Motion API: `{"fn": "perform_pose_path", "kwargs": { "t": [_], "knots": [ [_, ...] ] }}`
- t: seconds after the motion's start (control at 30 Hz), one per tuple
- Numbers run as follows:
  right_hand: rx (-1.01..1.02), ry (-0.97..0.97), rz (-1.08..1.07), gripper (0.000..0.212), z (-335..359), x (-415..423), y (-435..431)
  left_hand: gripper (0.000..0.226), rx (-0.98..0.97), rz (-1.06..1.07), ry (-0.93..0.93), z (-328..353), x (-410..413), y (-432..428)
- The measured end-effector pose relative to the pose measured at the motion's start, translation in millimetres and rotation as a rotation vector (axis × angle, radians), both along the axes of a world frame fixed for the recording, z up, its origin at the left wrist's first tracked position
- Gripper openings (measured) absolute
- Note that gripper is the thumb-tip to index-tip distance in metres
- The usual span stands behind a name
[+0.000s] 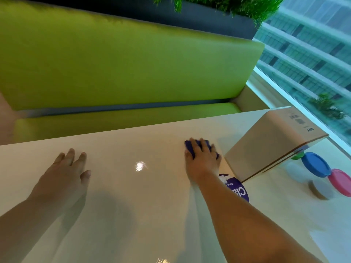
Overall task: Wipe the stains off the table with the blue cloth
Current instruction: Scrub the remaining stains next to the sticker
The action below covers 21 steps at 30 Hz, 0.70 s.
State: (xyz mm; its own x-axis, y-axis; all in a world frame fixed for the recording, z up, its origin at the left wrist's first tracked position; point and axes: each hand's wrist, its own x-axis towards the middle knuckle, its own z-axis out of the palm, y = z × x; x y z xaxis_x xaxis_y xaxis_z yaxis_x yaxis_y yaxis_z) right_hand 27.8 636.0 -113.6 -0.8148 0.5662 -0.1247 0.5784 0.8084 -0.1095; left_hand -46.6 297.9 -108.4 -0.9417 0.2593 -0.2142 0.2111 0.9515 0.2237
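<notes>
My right hand (pixel 202 158) presses flat on the dark blue cloth (pixel 190 147), which is bunched under my palm and fingers on the glossy cream table (pixel 133 186). Only the cloth's edges show beyond my fingers. The hand and cloth sit right of the table's middle, close to a cardboard box. My left hand (pixel 66 171) rests flat on the table at the left, fingers spread, holding nothing. No stain stands out on the shiny surface; a bright light glare shows near the middle.
A cardboard box (pixel 271 145) stands just right of my right hand. A round purple sticker (pixel 237 188) lies by my right wrist. Blue (pixel 314 165) and pink (pixel 341 182) lidded containers sit at the far right. A green bench (pixel 123 73) runs behind the table; a window is on the right.
</notes>
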Motion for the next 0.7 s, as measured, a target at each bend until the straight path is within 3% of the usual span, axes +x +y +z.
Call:
{"fn": "perform_pose_path", "kwargs": {
  "t": [0.07,0.13,0.23,0.33,0.4,0.47,0.6,0.7],
  "knots": [
    [-0.017,-0.033,-0.136,0.055,1,-10,10,0.058,-0.024,-0.015,-0.012,-1,-2,-2],
    [0.007,-0.022,-0.127,0.058,1,-26,-6,0.058,-0.045,-0.02,-0.021,1,-3,-2],
    [0.047,0.006,0.244,0.059,-2,-39,-60,0.057,-0.063,-0.015,-0.018,3,-5,1],
    [-0.037,0.023,0.682,0.056,-2,-30,-100,0.055,-0.057,-0.032,-0.002,4,-4,-1],
    [-0.053,0.084,0.769,0.055,-5,-37,-85,0.055,-0.055,-0.054,0.02,5,-2,-7],
    [-0.011,0.144,0.581,0.056,-9,-53,-52,0.054,-0.032,-0.07,0.031,6,0,-13],
    [0.022,0.042,0.034,0.053,-7,-82,-12,0.055,-0.004,-0.07,0.034,2,1,-16],
    [0.009,0.063,0.114,0.053,-6,-103,-61,0.054,0.023,-0.051,0.044,1,2,-12]
  ]
}}
